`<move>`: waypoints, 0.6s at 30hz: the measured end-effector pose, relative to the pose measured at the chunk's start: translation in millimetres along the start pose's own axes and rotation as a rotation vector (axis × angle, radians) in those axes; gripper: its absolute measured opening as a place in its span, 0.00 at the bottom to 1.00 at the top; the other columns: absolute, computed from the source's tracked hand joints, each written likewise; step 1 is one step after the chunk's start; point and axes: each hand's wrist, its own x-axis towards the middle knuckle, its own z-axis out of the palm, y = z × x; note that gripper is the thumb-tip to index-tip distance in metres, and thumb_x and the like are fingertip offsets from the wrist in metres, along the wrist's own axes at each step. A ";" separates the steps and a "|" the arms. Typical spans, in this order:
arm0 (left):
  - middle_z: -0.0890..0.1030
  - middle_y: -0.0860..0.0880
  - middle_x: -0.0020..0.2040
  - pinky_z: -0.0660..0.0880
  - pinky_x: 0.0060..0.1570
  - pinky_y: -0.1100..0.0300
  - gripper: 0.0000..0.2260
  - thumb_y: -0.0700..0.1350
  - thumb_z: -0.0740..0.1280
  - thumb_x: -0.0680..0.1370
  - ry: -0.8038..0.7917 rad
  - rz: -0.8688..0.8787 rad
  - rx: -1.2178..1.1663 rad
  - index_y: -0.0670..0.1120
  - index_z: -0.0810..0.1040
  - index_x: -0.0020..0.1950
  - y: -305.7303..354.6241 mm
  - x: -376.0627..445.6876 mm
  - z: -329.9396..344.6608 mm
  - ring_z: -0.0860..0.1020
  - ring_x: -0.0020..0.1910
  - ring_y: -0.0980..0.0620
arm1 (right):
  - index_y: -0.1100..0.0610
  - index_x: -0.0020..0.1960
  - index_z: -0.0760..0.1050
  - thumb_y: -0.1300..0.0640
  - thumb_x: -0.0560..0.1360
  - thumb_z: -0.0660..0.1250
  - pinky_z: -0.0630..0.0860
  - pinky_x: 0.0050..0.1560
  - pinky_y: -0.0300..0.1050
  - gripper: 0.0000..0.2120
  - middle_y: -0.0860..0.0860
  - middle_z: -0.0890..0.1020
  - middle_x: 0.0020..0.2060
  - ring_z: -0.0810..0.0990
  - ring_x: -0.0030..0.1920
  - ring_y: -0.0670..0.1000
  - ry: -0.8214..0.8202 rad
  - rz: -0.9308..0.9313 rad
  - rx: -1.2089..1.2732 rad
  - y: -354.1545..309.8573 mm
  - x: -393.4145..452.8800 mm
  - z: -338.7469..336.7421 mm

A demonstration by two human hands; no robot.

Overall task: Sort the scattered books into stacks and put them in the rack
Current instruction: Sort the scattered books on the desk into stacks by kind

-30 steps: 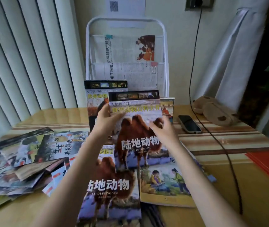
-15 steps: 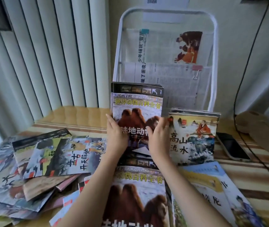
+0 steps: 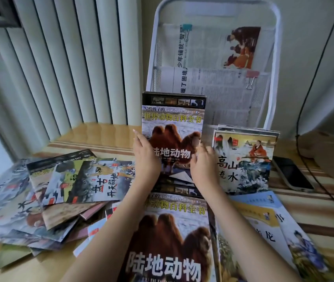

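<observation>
**Mia:** What were the hands doing?

**Ben:** Both hands were on a stack of camel books (image 3: 173, 127) that stood up at the front of the white rack (image 3: 276, 64). The left hand (image 3: 144, 157) lay along the left edge of the front cover, with its fingers mostly straight and pressed flat. The right hand (image 3: 203, 165) was at the right edge, low down. Its fingers were blurry, so I could not tell if they pinched the cover or just touched it.

**Mia:** Was anything else in the rack?

**Ben:** Yes. Newspaper pages (image 3: 213, 58) sat in the rack's pockets behind the camel books. A green clip (image 3: 187, 29) and a pink clip (image 3: 251, 77) hung on them.

**Mia:** What stood beside the camel books?

**Ben:** Just to the right was another standing stack, the mountain books (image 3: 243, 159), with a person in an orange robe on the front.

**Mia:** And on the table?

**Ben:** One more camel book (image 3: 172, 241) lay flat on the wooden table (image 3: 92, 135), under the arms. A messy pile of books (image 3: 46, 192) was spread out on the left. A pale blue book (image 3: 267, 218) lay on the right, close to the camera. A dark phone (image 3: 293, 176) lay near the mountain books, and a black cable (image 3: 304, 110) hung down the wall and ran across the table.
</observation>
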 end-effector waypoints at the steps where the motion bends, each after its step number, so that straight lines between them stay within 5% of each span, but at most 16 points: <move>1: 0.54 0.34 0.75 0.59 0.72 0.50 0.37 0.24 0.57 0.72 0.019 0.014 0.003 0.34 0.39 0.75 5.2 -4.4 -5.5 0.55 0.74 0.38 | 0.61 0.73 0.63 0.61 0.80 0.57 0.72 0.47 0.38 0.22 0.56 0.74 0.60 0.75 0.53 0.52 0.004 -0.004 0.000 -0.1 -3.7 -8.7; 3: 0.59 0.38 0.73 0.65 0.67 0.50 0.35 0.26 0.56 0.73 0.032 0.046 0.044 0.37 0.44 0.77 11.3 -16.8 -16.7 0.60 0.71 0.40 | 0.61 0.70 0.68 0.62 0.80 0.56 0.71 0.39 0.35 0.19 0.56 0.79 0.54 0.78 0.44 0.50 0.009 -0.035 0.029 -1.7 -16.3 -25.4; 6: 0.71 0.40 0.64 0.72 0.55 0.47 0.20 0.33 0.57 0.76 -0.036 0.104 0.216 0.41 0.68 0.69 8.7 -40.4 -32.9 0.69 0.62 0.41 | 0.58 0.67 0.73 0.61 0.80 0.57 0.64 0.25 0.30 0.17 0.48 0.79 0.38 0.68 0.24 0.43 -0.104 -0.135 0.177 -7.3 -41.1 -42.9; 8: 0.75 0.40 0.59 0.72 0.52 0.48 0.12 0.39 0.57 0.78 -0.132 0.084 0.327 0.41 0.74 0.60 1.5 -56.7 -44.4 0.72 0.58 0.39 | 0.55 0.67 0.73 0.55 0.80 0.58 0.73 0.34 0.34 0.17 0.49 0.82 0.49 0.75 0.31 0.42 -0.232 -0.213 0.196 -12.6 -59.0 -50.3; 9: 0.75 0.39 0.60 0.71 0.55 0.48 0.13 0.42 0.58 0.79 -0.183 0.061 0.377 0.40 0.74 0.60 -3.1 -65.5 -50.6 0.72 0.59 0.39 | 0.54 0.68 0.71 0.52 0.79 0.59 0.78 0.46 0.40 0.18 0.50 0.79 0.59 0.81 0.43 0.45 -0.293 -0.232 0.163 -14.2 -68.6 -52.4; 12: 0.71 0.36 0.65 0.66 0.61 0.48 0.16 0.46 0.60 0.78 -0.265 -0.064 0.387 0.37 0.70 0.61 -17.6 -92.0 -68.0 0.69 0.63 0.37 | 0.54 0.71 0.67 0.48 0.80 0.58 0.69 0.67 0.47 0.22 0.50 0.70 0.70 0.72 0.66 0.50 -0.324 -0.204 0.070 -9.1 -96.7 -60.4; 16: 0.78 0.38 0.54 0.72 0.52 0.50 0.20 0.49 0.61 0.78 -0.272 -0.121 0.276 0.39 0.66 0.65 -22.1 -116.4 -84.4 0.74 0.54 0.37 | 0.58 0.73 0.63 0.45 0.80 0.55 0.71 0.64 0.53 0.27 0.55 0.76 0.63 0.78 0.54 0.52 -0.346 -0.070 -0.015 9.5 -122.9 -66.4; 18: 0.78 0.41 0.54 0.73 0.48 0.52 0.21 0.48 0.64 0.77 -0.275 -0.099 0.160 0.43 0.65 0.68 -15.0 -121.4 -89.7 0.76 0.53 0.39 | 0.58 0.76 0.56 0.43 0.79 0.55 0.74 0.52 0.44 0.30 0.57 0.76 0.63 0.79 0.45 0.49 -0.480 -0.042 0.025 11.4 -132.7 -61.7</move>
